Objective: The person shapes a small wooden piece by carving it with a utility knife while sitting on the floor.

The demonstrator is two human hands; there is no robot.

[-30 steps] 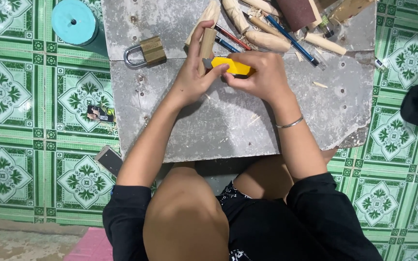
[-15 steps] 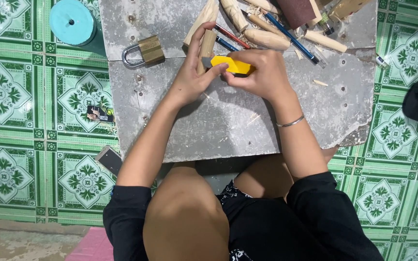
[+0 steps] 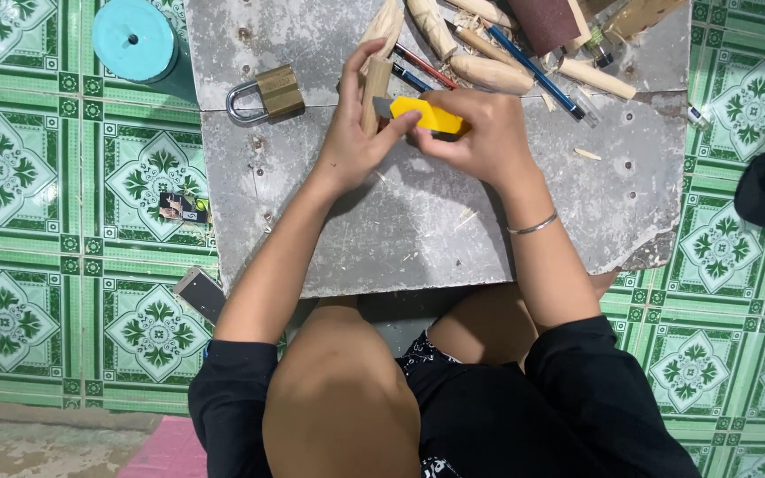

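1. Your left hand (image 3: 351, 146) is wrapped around a short wooden stick (image 3: 374, 88), fingers closed on it, holding it upright over the grey slab (image 3: 418, 230).
2. Your right hand (image 3: 480, 133) grips a yellow utility knife (image 3: 427, 113), fingers curled tight, its tip touching the stick.
3. A brass padlock (image 3: 263, 93) lies left of your hands; carved sticks (image 3: 489, 71) and pencils (image 3: 533, 71) lie just beyond.

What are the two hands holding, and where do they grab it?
The left hand grips a short wooden stick around its lower part. The right hand holds a yellow utility knife by its rear handle end.
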